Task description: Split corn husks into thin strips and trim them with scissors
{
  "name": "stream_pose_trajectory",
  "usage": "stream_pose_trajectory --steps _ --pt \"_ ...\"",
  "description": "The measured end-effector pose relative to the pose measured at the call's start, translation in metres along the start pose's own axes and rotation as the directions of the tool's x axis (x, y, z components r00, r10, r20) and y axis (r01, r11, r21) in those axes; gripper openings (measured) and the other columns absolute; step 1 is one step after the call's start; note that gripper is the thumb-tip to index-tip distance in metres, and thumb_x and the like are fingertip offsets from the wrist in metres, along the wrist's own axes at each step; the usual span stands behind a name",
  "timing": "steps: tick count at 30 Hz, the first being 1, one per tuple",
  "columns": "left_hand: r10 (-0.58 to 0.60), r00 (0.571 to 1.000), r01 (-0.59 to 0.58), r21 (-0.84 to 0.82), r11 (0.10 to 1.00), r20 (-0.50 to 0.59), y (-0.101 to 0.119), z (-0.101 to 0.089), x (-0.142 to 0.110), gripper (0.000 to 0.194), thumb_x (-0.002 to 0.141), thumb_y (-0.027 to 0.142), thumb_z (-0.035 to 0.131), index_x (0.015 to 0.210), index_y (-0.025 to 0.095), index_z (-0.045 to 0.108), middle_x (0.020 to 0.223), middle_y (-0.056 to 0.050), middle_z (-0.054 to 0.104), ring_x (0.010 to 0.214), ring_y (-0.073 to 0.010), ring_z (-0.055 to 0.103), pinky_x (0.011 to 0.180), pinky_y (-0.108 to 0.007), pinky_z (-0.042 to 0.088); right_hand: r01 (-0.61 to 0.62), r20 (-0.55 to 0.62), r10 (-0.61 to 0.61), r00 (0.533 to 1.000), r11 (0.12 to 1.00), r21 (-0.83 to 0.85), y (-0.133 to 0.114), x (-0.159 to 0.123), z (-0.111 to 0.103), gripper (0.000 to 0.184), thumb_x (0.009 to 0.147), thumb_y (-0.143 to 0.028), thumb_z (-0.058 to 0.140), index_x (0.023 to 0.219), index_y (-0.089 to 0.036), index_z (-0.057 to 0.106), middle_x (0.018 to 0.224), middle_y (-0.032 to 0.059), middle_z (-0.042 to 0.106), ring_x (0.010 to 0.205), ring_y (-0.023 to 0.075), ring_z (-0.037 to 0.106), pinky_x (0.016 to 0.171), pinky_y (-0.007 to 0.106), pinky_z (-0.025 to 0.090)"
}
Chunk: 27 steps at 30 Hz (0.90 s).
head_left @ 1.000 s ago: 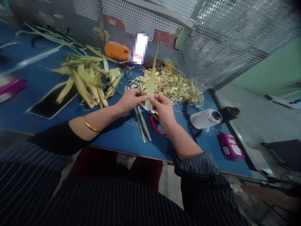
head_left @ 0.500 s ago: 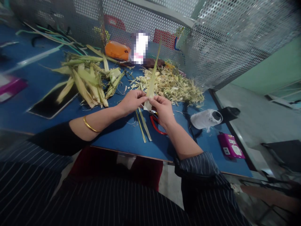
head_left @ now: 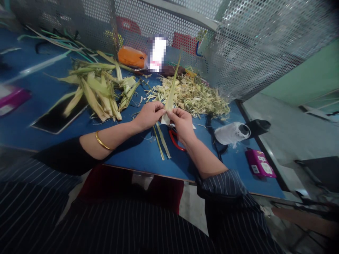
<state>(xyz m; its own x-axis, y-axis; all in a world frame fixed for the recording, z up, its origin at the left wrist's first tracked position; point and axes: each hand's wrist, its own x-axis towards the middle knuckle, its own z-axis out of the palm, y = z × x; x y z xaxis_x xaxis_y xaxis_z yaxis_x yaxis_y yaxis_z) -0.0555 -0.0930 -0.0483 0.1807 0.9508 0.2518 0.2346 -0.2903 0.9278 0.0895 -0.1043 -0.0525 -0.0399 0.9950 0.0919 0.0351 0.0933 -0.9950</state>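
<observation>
Between my two hands a long pale-green corn husk points up and away, its wide end toward me. My left hand pinches its left edge with thumb and fingers. From the other side my right hand pinches it, the thumbs close together. Red-handled scissors lie on the table under my right hand, their blades mostly hidden. Two narrow husk strips lie just below my hands. A bundle of whole corn husks is at the left, and a heap of husk scraps is behind my right hand.
A perforated metal screen borders the back of the blue table. On the left lies a dark flat tablet-like panel partly under husks. Right of my hand are a white thread cone and a purple packet. An orange packet stands behind.
Both hands keep their pinch on the corn husk, with only a very slight shift. The husk's tip sits a little lower. Everything on the table stays where it was.
</observation>
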Motion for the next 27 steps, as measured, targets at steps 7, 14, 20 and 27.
stream_pose_trajectory --steps 7,14,20,27 --pt "0.020 1.000 -0.022 0.110 0.994 0.015 0.006 -0.003 -0.002 0.015 0.080 0.021 0.053 0.065 0.018 0.052 0.061 0.001 0.053 0.059 -0.0123 0.046 0.057 -0.026 0.033 -0.069 0.083 0.058 0.995 0.989 0.132 0.002 0.003 -0.002 0.029 0.065 -0.042 0.076 0.065 -0.018 0.058 0.057 -0.0045 0.054 0.052 0.0071 0.044 0.053 0.023 0.035" --pt "0.047 0.999 -0.046 0.178 0.983 0.000 0.006 -0.003 -0.002 0.016 0.079 0.022 0.052 0.064 0.018 0.053 0.061 0.002 0.053 0.060 -0.0125 0.045 0.058 -0.026 0.032 -0.091 0.099 0.077 0.992 0.985 0.149 0.003 0.004 -0.002 0.030 0.062 -0.041 0.076 0.066 -0.018 0.057 0.056 -0.0047 0.053 0.051 0.0075 0.043 0.051 0.022 0.032" --pt "-0.012 1.000 0.013 0.073 0.997 -0.009 0.002 -0.001 -0.001 0.013 0.078 0.021 0.055 0.065 0.017 0.055 0.063 0.001 0.056 0.060 -0.0116 0.048 0.058 -0.025 0.035 -0.087 0.149 0.059 0.987 0.978 0.190 0.004 0.003 -0.001 0.026 0.065 -0.038 0.074 0.067 -0.018 0.057 0.058 -0.0041 0.054 0.054 0.0082 0.047 0.055 0.023 0.036" --pt "-0.151 0.988 0.156 -0.344 0.926 0.043 0.011 0.003 -0.003 0.010 0.080 0.017 0.058 0.070 0.015 0.056 0.066 0.000 0.057 0.058 -0.0088 0.053 0.060 -0.023 0.044 -0.066 0.120 0.042 0.992 0.977 0.205 0.005 0.008 -0.005 0.024 0.067 -0.038 0.073 0.072 -0.020 0.059 0.064 -0.0037 0.057 0.056 0.0082 0.048 0.058 0.024 0.041"
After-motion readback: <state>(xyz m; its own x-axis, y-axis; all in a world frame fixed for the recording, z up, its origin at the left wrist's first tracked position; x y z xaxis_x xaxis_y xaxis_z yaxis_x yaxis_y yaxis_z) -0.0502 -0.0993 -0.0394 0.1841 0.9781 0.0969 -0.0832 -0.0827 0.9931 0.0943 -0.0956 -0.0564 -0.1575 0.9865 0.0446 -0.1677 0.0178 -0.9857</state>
